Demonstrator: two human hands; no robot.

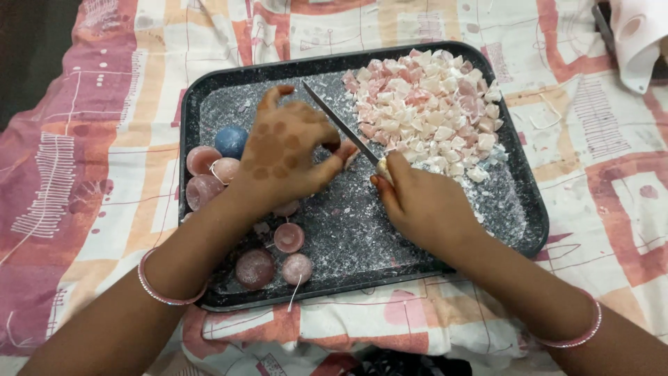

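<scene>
The work in hand was cutting small round candles into chunks on a dark baking tray [536, 230] that lay on a patterned bedsheet [90, 139]. The right hand [424, 205] was closed around the handle of a knife [341, 125], whose thin blade slanted up and to the left across the middle of the tray. The left hand [285, 157] was cupped over a piece just beside the blade, fingertips curled down onto it; the piece itself was mostly hidden beneath the fingers, so its shape could not be told.

A heap of pink and white wax chunks [428, 104] filled the far right of the tray. Whole candles waited along the left: a blue candle [230, 141] at the far side and pink candles [271, 257] running toward the near edge, some with wicks trailing. Wax dust and crumbs covered the tray floor between.

Judging from this, the cut called for a steady press with the left fingertips kept back from the edge, since they sat very close to the blade. The crumbs underfoot might let the piece slide. A white cloth [637, 38] lay at the far right corner, well apart. Both wrists wore pink bangles [163, 296].
</scene>
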